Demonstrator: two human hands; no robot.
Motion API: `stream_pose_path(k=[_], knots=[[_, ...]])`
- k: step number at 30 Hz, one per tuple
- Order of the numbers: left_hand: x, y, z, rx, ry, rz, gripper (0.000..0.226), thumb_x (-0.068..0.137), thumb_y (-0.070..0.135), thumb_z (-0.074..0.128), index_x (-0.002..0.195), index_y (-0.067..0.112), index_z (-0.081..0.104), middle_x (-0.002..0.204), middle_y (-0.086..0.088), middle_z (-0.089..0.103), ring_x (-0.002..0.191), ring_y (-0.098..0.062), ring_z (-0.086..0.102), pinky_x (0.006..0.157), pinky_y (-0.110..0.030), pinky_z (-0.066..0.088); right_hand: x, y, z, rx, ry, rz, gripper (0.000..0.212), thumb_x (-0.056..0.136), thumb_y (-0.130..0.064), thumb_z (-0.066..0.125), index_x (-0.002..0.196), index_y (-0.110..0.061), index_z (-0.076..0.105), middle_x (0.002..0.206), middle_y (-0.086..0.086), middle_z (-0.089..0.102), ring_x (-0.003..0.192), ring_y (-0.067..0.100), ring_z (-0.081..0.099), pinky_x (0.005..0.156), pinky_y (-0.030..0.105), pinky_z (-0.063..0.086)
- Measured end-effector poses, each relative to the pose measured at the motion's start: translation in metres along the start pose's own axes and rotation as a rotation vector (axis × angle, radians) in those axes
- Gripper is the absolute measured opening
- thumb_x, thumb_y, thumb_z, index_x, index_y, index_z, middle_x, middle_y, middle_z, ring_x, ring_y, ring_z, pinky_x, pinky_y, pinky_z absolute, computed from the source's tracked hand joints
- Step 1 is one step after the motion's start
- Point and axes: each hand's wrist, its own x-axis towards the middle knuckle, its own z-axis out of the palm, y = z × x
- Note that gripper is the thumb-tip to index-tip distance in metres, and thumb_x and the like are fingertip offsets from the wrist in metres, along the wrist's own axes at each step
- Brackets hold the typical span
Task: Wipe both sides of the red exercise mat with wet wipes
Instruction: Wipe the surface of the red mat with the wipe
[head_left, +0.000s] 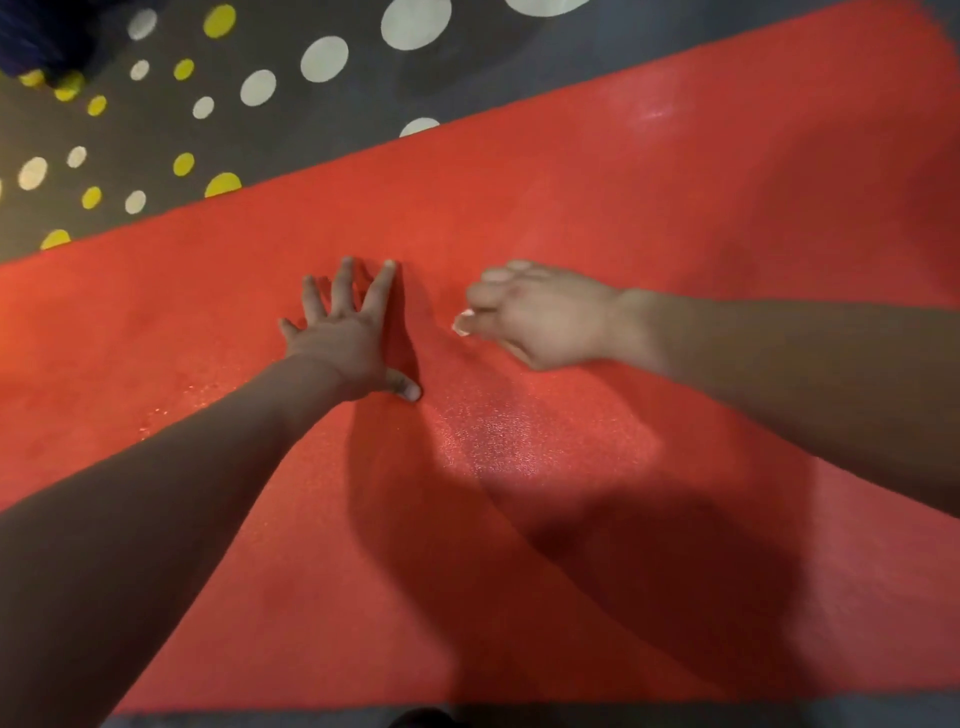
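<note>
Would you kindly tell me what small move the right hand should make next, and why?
Probably draw the right hand and its wet wipe across the dull strip toward the left hand. The left hand lies flat, fingers spread, pinning the red mat, and the glossy patch nearer the person suggests that part is already wiped.

No text, label, brand, number or sign to read anywhere. Nothing printed on the mat (571, 208), the dotted carpet (311, 130) or the wipe (462, 325).
</note>
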Motion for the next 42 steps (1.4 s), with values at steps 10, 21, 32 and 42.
stream_pose_path(k=[10, 21, 32, 42], knots=[[0.013, -0.014, 0.005, -0.157, -0.085, 0.032, 0.158, 0.045, 0.059, 0.095, 0.147, 0.061, -0.024, 0.163, 0.005, -0.038, 0.152, -0.042, -0.023, 0.112, -0.079, 0.014, 0.043, 0.07, -0.019, -0.079, 0.076, 0.688, 0.039, 0.097, -0.023, 0.043, 0.131, -0.017, 0.062, 0.116, 0.016, 0.057, 0.112, 0.04, 0.052, 0.095, 0.046, 0.041], [0.023, -0.022, 0.007, -0.186, -0.122, 0.083, 0.159, 0.045, 0.065, 0.093, 0.146, 0.059, -0.03, 0.159, 0.001, -0.044, 0.148, -0.047, -0.029, 0.11, -0.081, 0.008, 0.071, 0.111, -0.018, -0.2, 0.215, 1.177, 0.037, 0.096, -0.022, 0.038, 0.119, -0.011, 0.064, 0.119, 0.019, 0.057, 0.114, 0.041, 0.052, 0.096, 0.047, 0.041], [0.029, -0.023, 0.005, -0.191, -0.191, 0.095, 0.161, 0.048, 0.064, 0.093, 0.143, 0.054, -0.038, 0.151, 0.0, -0.054, 0.143, -0.049, -0.037, 0.11, -0.083, 0.008, 0.092, 0.119, -0.019, -0.271, 0.17, 1.111, 0.035, 0.1, -0.023, 0.04, 0.123, -0.013, 0.065, 0.122, 0.017, 0.057, 0.117, 0.04, 0.051, 0.099, 0.046, 0.04], [0.03, -0.028, 0.008, -0.206, -0.178, 0.126, 0.161, 0.048, 0.068, 0.091, 0.145, 0.053, -0.036, 0.152, -0.003, -0.053, 0.142, -0.051, -0.037, 0.108, -0.084, 0.009, 0.185, 0.06, 0.004, -0.027, -0.009, 0.52, 0.044, 0.1, -0.023, 0.042, 0.143, -0.025, 0.052, 0.128, 0.008, 0.054, 0.123, 0.032, 0.047, 0.098, 0.042, 0.037]])
